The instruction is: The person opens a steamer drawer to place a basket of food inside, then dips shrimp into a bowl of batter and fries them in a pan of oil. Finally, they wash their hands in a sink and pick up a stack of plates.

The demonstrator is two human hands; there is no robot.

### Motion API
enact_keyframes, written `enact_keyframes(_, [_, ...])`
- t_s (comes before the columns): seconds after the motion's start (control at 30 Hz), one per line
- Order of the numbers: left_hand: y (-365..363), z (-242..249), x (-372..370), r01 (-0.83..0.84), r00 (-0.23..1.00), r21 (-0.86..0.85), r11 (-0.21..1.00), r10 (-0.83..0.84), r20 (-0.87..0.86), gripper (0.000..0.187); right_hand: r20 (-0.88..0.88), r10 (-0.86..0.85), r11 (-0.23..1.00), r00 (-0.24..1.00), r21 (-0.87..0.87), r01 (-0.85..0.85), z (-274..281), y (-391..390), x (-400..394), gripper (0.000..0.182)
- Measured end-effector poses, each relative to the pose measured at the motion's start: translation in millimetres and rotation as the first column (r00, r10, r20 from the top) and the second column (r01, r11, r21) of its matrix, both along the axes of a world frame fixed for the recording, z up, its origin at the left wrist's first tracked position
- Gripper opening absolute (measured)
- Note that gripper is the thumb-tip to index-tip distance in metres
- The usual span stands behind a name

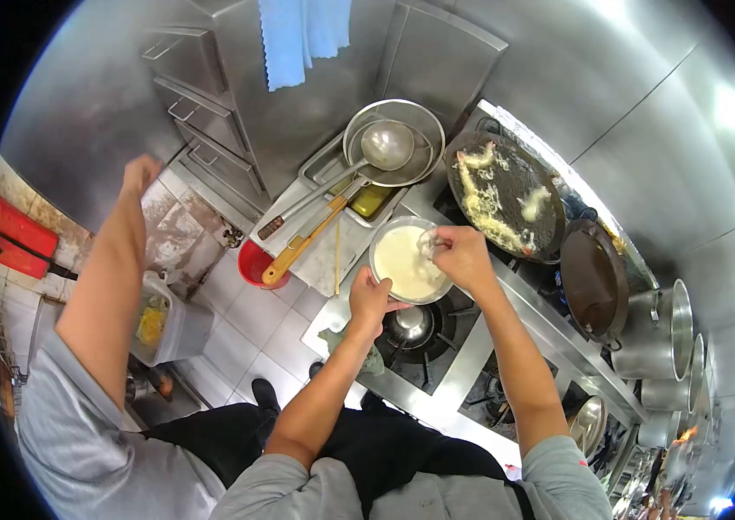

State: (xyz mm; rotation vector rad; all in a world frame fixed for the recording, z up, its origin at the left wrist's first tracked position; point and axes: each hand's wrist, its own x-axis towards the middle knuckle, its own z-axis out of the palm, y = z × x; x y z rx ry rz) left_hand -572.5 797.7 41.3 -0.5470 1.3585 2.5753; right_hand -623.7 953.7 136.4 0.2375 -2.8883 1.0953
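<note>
A bowl of pale batter (404,258) is held over the front burner. My left hand (371,299) grips its lower left rim, with the fingers reaching under it. At the right rim, my right hand (463,257) is closed on a small clear cup, which is at the edge of the batter. Behind the bowl, battered pieces (484,204) fry in oil in a wide dark pan (519,169). A ladle (387,145) and a strainer with a wooden handle (307,241) rest on a metal bowl (395,108) to the left of the pan.
A co-worker's arm (107,286) reaches up at the left. A second dark pan (594,282) and metal pots (666,334) stand at the right. Below the counter are a red bucket (253,263) and a food bin (181,325). A flame (686,434) burns at the far right.
</note>
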Motion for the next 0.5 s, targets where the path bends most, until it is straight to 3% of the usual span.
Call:
enact_keyframes(0.13, [0.2, 0.0, -4.2, 0.015, 1.000, -0.005, 1.000, -0.015, 0.012, 0.014, 0.007, -0.032, 0.988, 0.999, -0.153, 0.032, 16.1, 7.0, -5.3, 0.019])
enact_keyframes(0.2, [-0.1, -0.3, -6.4, 0.027, 1.000, -0.006, 1.000, -0.027, 0.003, 0.015, 0.045, 0.004, 0.989, 0.999, -0.147, 0.003, 49.9, 1.2, 3.9, 0.019])
enact_keyframes(0.27, [-1.0, 2.0, -8.0, 0.032, 0.999, -0.013, 0.999, -0.032, 0.013, 0.014, 0.015, -0.021, 0.960, 1.000, -0.281, 0.024, 59.7, 3.1, 4.8, 0.020])
enact_keyframes(0.4, [-1.3, 12.7, -10.6, 0.031, 1.000, -0.024, 0.999, -0.031, 0.003, 0.012, -0.046, -0.007, 0.980, 0.999, -0.198, -0.002, 53.4, 2.1, 7.9, 0.022])
enact_keyframes(0.5, [-2.4, 11.4, -13.9, 0.046, 0.999, 0.006, 0.999, -0.046, 0.002, 0.012, -0.228, 0.024, 0.999, 0.973, 0.033, -0.017, -12.7, 1.7, 0.3, 0.024])
